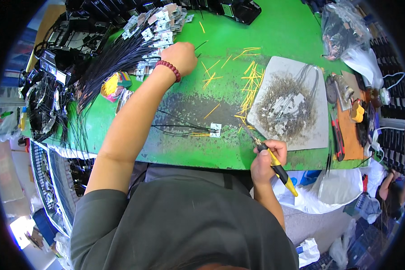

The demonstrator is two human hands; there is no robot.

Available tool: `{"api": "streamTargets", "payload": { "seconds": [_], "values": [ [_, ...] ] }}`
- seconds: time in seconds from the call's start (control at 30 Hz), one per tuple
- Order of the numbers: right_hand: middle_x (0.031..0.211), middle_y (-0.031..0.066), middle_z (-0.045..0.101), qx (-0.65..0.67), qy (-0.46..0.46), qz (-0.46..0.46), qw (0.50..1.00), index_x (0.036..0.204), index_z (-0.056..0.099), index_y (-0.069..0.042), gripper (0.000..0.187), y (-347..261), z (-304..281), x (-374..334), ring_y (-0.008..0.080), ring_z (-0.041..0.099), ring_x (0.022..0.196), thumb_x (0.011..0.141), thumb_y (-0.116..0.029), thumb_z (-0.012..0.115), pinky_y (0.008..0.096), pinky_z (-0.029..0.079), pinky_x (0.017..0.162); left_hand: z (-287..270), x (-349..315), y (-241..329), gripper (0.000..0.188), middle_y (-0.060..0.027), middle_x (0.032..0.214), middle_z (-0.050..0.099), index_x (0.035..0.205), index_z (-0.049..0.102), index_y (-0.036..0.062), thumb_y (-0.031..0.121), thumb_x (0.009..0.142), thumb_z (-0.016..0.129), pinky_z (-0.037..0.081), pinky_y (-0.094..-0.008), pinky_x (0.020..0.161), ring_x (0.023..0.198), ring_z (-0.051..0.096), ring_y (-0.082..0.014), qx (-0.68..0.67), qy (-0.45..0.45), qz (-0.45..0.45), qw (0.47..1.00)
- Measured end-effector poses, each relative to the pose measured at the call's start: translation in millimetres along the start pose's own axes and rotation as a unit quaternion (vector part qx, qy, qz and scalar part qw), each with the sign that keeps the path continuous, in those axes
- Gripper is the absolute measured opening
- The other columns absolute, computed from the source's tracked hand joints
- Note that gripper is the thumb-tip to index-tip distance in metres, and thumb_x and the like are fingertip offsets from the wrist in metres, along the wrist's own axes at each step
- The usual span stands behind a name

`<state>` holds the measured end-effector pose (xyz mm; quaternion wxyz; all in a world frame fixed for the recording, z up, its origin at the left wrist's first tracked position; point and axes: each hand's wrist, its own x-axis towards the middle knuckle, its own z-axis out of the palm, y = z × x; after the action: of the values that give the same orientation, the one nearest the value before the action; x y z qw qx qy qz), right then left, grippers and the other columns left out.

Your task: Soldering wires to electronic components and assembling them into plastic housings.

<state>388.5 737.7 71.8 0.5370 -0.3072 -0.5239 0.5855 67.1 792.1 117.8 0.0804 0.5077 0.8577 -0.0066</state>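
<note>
Dark grey shirt (pixel 180 220): nearest of all, filling the lower middle, below the front edge of the green worktable (pixel 283 27).
White plastic bag (pixel 335 191): below that edge, to the right of the body.
Right hand (pixel 269 158): at the table's front edge, grasping a yellow-and-black soldering iron (pixel 279 172) between thumb and fingers.
Iron's tip: aimed up and to the left, near loose yellow wires; contact with anything hard to make out.
Small white circuit board (pixel 215 128): lying on the table left of the tip, apart from both hands, with black leads (pixel 177 132) and short yellow wires (pixel 200 134) trailing off leftward.
Red-and-black handled tool (pixel 337 137): resting on a brown board (pixel 352 135) at the right.
Pale grey pad (pixel 319 121): right of the loose yellow strands (pixel 251 85), scorched and crusted in the middle.
Yellow-filled holder (pixel 110 86): left of the outstretched left forearm (pixel 130 121).
Red beaded bracelet (pixel 168 69): around the left wrist.
Left hand (pixel 182 56): curled at the right edge of the heaped circuit boards (pixel 163 28); cannot tell whether grasping or released.
Long black cables (pixel 108 65): fanned leftward from the heap.
Black housings (pixel 240 10): along the far edge.
</note>
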Motion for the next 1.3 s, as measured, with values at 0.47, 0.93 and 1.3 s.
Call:
{"api": "streamTargets", "payload": {
  "seconds": [0.47,0.93,1.3],
  "values": [
    [0.083,0.0098,0.066,-0.097,-0.153,-0.019,0.983,0.114,0.053,-0.003,0.035,-8,37,20,0.0099,0.061,0.064,0.083,-0.004,0.067,0.0200,0.046,0.054,-10,-155,26,0.013,-0.0108,0.067,0.055,0.078,0.052,0.0044,0.001,0.073,0.063,0.045,-0.0369,0.054,0.061,0.057,-0.0308,-0.294,0.080,0.284,0.909],
    [0.078,0.0096,0.065,-0.111,-0.198,-0.105,0.968,0.110,0.050,-0.002,0.038,-7,62,21,0.0141,0.063,0.072,0.077,0.006,0.067,0.0264,0.051,0.064,3,-161,22,0.010,-0.0100,0.072,0.061,0.081,0.061,0.0052,0.004,0.073,0.067,0.046,-0.0355,0.057,0.062,0.058,-0.0267,-0.379,0.092,0.296,0.872],
    [0.089,0.0200,0.066,-0.154,-0.207,-0.144,0.955,0.119,0.037,-0.004,0.045,-10,52,11,0.0218,0.064,0.077,0.083,0.008,0.060,0.0287,0.052,0.071,13,-165,23,0.007,-0.0066,0.067,0.059,0.074,0.060,0.0057,0.006,0.073,0.066,0.045,-0.0336,0.056,0.063,0.058,-0.0230,-0.455,0.069,0.212,0.862]
  ]
}}
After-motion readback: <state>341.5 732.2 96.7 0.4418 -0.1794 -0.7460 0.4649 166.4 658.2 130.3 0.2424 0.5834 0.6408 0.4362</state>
